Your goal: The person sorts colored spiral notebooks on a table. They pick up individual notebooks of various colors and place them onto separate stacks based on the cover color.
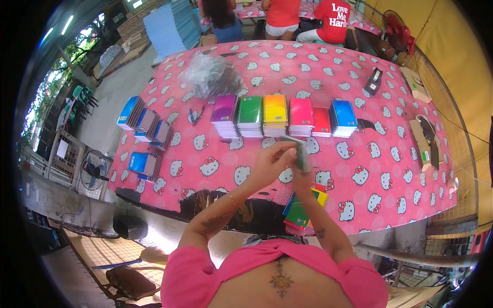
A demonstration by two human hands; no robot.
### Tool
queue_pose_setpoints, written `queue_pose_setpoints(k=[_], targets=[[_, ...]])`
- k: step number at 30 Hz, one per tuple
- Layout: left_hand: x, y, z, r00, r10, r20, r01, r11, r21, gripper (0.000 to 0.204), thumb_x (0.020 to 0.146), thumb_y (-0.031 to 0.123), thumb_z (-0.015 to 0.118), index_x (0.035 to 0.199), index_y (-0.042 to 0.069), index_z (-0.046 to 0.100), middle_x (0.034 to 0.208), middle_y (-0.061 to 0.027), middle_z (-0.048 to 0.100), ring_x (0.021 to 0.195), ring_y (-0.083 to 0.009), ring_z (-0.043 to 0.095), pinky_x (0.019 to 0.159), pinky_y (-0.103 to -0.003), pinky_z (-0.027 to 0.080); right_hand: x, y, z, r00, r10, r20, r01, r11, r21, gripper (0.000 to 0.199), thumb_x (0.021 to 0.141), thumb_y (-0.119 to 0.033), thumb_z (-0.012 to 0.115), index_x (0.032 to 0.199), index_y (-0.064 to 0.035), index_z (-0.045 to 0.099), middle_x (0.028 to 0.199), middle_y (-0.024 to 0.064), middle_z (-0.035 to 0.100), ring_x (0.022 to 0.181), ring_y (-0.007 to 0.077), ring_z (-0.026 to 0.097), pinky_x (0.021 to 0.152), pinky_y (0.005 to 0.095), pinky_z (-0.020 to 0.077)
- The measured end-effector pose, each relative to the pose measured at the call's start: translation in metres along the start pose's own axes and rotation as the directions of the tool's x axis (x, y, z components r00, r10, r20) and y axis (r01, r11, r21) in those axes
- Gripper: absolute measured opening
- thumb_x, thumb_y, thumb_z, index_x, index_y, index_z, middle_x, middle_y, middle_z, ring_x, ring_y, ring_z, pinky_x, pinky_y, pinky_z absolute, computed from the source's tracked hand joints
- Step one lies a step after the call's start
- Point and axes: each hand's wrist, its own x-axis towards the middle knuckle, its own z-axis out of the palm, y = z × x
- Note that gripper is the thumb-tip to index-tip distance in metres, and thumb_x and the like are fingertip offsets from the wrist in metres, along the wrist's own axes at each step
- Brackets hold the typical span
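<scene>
My left hand [273, 163] is closed, its fingertips pinching the upper edge of a small dark green thing [302, 156] with pale glossy edges, possibly a notebook, blurred by motion. My right hand [303, 178] holds the same thing from below; its fingers are partly hidden. Beneath my right forearm lies a loose pile of spiral notebooks [296, 212] in green, yellow, blue and pink. Beyond my hands stands a row of notebook stacks: purple [224, 109], green [250, 110], yellow [275, 109], pink [301, 112], red [321, 117] and blue [343, 113].
Blue notebook stacks [145, 164] sit at the table's left. A clear plastic bag [209, 77] and pens [195, 115] lie behind. A black box-like object [374, 82] and cardboard pieces [423, 143] are on the right. Other people [281, 18] are beyond the pink patterned table [226, 177].
</scene>
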Motion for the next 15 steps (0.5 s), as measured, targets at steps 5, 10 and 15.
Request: queue_pose_setpoints(k=[5, 10, 15], targets=[[0.072, -0.02, -0.089, 0.874, 0.485, -0.032, -0.16, 0.348, 0.924, 0.035, 0.087, 0.005, 0.063, 0.122, 0.001, 0.06, 0.116, -0.018, 0.064, 0.1, -0.0329, 0.065, 0.084, -0.041, 0.053, -0.036, -0.002, -0.094, 0.949, 0.154, -0.276, -0.068, 0.952, 0.298, 0.049, 0.094, -0.011, 0.065, 0.136, -0.0003, 0.042, 0.124, 0.0099, 0.056, 0.112, 0.0156, 0.054, 0.095, 0.0317, 0.0448], [0.079, -0.055, -0.175, 0.831, 0.532, -0.162, 0.156, 0.057, 0.986, 0.049, 0.08, 0.001, 0.059, 0.128, 0.002, 0.054, 0.128, -0.0202, 0.057, 0.12, -0.037, 0.053, 0.1, -0.047, 0.043, -0.086, -0.021, -0.154, 0.822, 0.261, -0.505, -0.024, 0.904, 0.428, 0.052, 0.095, -0.013, 0.064, 0.14, -0.003, 0.039, 0.124, 0.0066, 0.055, 0.107, 0.016, 0.055, 0.094, 0.0321, 0.0449], [0.055, -0.04, -0.186, 0.909, 0.387, -0.153, 0.219, -0.133, 0.967, 0.041, 0.087, 0.005, 0.054, 0.127, 0.006, 0.057, 0.1, -0.0116, 0.069, 0.096, -0.0316, 0.064, 0.092, -0.051, 0.045, -0.115, -0.003, -0.188, 0.737, 0.389, -0.553, -0.068, 0.857, 0.511, 0.052, 0.094, -0.011, 0.064, 0.139, -0.004, 0.039, 0.121, 0.0088, 0.056, 0.106, 0.0185, 0.057, 0.091, 0.0326, 0.0474]])
